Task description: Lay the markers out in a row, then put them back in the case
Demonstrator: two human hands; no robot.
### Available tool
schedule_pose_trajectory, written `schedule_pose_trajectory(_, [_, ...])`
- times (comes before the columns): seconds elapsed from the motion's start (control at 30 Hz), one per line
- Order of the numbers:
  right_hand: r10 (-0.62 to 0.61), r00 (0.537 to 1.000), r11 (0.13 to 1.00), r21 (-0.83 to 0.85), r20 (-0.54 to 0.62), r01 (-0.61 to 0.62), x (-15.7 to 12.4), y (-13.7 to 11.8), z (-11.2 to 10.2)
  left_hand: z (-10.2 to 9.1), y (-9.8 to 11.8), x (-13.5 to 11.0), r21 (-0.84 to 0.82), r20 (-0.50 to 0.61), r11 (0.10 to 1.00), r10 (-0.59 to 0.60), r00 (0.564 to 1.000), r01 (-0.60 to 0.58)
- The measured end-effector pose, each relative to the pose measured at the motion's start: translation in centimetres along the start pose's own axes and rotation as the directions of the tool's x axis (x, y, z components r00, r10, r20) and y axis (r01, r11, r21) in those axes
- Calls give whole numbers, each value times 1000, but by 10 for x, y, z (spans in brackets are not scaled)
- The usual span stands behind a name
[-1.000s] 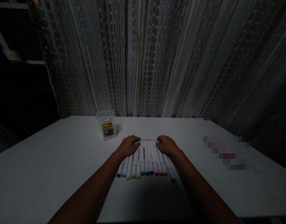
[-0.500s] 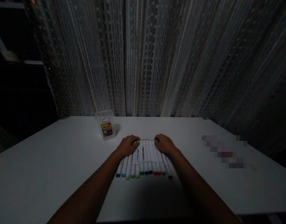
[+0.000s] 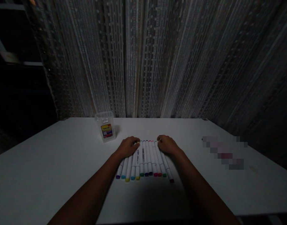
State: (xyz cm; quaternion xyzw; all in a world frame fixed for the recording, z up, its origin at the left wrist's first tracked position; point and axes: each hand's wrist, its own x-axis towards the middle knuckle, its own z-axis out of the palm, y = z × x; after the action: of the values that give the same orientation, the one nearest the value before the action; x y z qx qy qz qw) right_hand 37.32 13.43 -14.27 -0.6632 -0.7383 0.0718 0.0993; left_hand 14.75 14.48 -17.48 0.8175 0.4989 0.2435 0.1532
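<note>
Several white markers (image 3: 148, 161) lie side by side in a row on the white table, their coloured near ends fanned slightly toward me. Around the far ends at the row's left side, my left hand (image 3: 128, 147) is closed, thumb and fingers curled on the markers. My right hand (image 3: 168, 145) grips the far end of the rightmost marker (image 3: 168, 168), which has a dark red end and angles outward from the others. Its fingertips partly hide behind the hand. Purple, blue, yellow, green, black, pink and orange show among the ends.
A clear plastic container (image 3: 102, 128) with a yellow and blue label stands upright, back left of the markers. A pixelated patch (image 3: 224, 153) covers something on the table's right side. Behind the white table (image 3: 56, 162) hangs a striped curtain (image 3: 143, 62).
My right hand has shifted slightly to the right, and the red-ended marker's near end has moved a little outward and toward me. My left hand stays nearly in place.
</note>
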Motion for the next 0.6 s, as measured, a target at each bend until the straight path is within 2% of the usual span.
schedule_pose_trajectory(0.13, [29,996,999,19,79,-31,0,2,-1,1,-1,0,-11,-6,1000,12,1000,-12])
schedule_pose_trajectory(0.37, [-2,999,1000,24,-43,3,1,-6,2,3,-2,0,-14,-17,1000,4,1000,-4])
schedule_pose_trajectory(0.6, [-44,999,999,10,14,43,-5,-9,0,5,-5,2,-41,-14,999,-13,1000,13])
